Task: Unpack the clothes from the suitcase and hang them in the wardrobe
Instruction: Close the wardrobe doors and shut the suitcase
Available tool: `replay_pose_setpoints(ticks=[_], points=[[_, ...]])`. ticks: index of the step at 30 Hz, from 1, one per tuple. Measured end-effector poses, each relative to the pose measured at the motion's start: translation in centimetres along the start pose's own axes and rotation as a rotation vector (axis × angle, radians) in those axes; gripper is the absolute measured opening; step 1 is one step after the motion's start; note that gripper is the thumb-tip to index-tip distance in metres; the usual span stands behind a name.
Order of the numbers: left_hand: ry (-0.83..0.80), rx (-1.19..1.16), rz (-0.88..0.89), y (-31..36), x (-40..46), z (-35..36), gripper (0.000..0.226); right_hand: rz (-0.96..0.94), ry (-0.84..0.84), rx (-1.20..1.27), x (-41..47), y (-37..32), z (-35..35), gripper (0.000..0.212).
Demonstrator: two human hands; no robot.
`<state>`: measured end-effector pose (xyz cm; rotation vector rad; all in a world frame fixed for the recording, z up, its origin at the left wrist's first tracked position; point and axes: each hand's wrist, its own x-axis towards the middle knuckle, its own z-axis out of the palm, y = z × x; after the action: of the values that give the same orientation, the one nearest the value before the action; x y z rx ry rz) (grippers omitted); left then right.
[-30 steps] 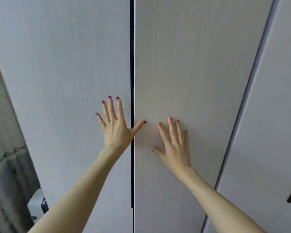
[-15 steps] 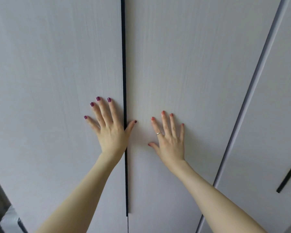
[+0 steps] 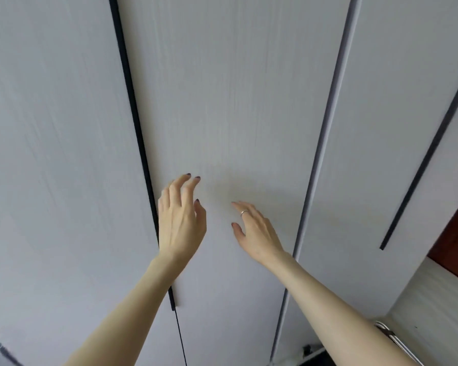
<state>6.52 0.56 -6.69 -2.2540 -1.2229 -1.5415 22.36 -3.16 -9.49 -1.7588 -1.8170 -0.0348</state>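
Wardrobe doors (image 3: 236, 101) shut with the inside hidden, right hand (image 3: 257, 231) fingertips blurred, metal object (image 3: 393, 339) at lower right cut off, dark shape (image 3: 6, 351) at lower left unidentifiable

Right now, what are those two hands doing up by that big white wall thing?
That is a wardrobe, and a person is reaching toward one of its pale doors, which looks shut. The left hand has loosely curled fingers beside the dark gap between two doors. The right hand is open. Neither holds anything, and no clothes are in view.
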Motion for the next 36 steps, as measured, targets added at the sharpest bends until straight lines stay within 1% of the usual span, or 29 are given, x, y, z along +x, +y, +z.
replay_pose_setpoints(ticks=[3,6,9,10,12,13,16,18,21,26,28,31,33,36], points=[[-0.172,-0.100,0.028,3.6,-2.1,3.3,0.042,0.166,-0.025,0.082,-4.1,4.7,-1.2,0.039],[-0.395,-0.182,0.012,7.8,-4.8,7.1,0.039,0.306,-0.060,0.096,-8.5,9.8,-2.6,0.038],[-0.639,-0.213,-0.012,12.3,-8.6,11.9,0.038,0.431,-0.105,0.120,-13.7,15.7,-3.9,0.038],[-0.723,-0.225,-0.026,14.6,-10.5,14.2,0.037,0.486,-0.124,0.129,-16.3,18.4,-4.5,0.038],[-0.837,-0.235,-0.090,16.3,-13.2,16.6,0.037,0.551,-0.174,0.135,-19.4,21.6,-4.5,0.039],[-0.904,-0.234,-0.114,18.3,-16.0,19.2,0.037,0.590,-0.215,0.131,-22.0,24.7,-4.3,0.039],[-1.053,-0.224,-0.156,19.8,-22.2,24.2,0.036,0.668,-0.295,0.129,-27.1,30.9,-2.2,0.041],[-1.138,-0.205,-0.174,20.0,-26.6,27.6,0.036,0.716,-0.343,0.134,-30.4,34.7,0.2,0.041],[-1.218,-0.161,-0.191,18.9,-32.7,32.8,0.036,0.800,-0.380,0.141,-34.1,39.6,4.7,0.040],[-1.321,-0.104,-0.214,14.4,-46.5,42.5,0.036,0.933,-0.397,0.189,-41.2,47.9,16.6,0.039],[-1.410,-0.028,-0.173,11.7,-53.2,46.5,0.038,0.962,-0.447,0.185,-44.4,51.0,22.3,0.040],[-1.522,0.095,-0.074,8.3,-60.4,52.5,0.044,0.905,-0.526,0.115,-46.8,56.1,29.1,0.040],[-1.508,0.160,-0.054,6.3,-63.9,57.4,0.047,0.877,-0.513,0.102,-47.2,60.0,33.7,0.040],[-1.430,0.225,-0.052,3.6,-67.9,64.9,0.052,0.886,-0.407,0.151,-47.0,65.3,40.1,0.039]])
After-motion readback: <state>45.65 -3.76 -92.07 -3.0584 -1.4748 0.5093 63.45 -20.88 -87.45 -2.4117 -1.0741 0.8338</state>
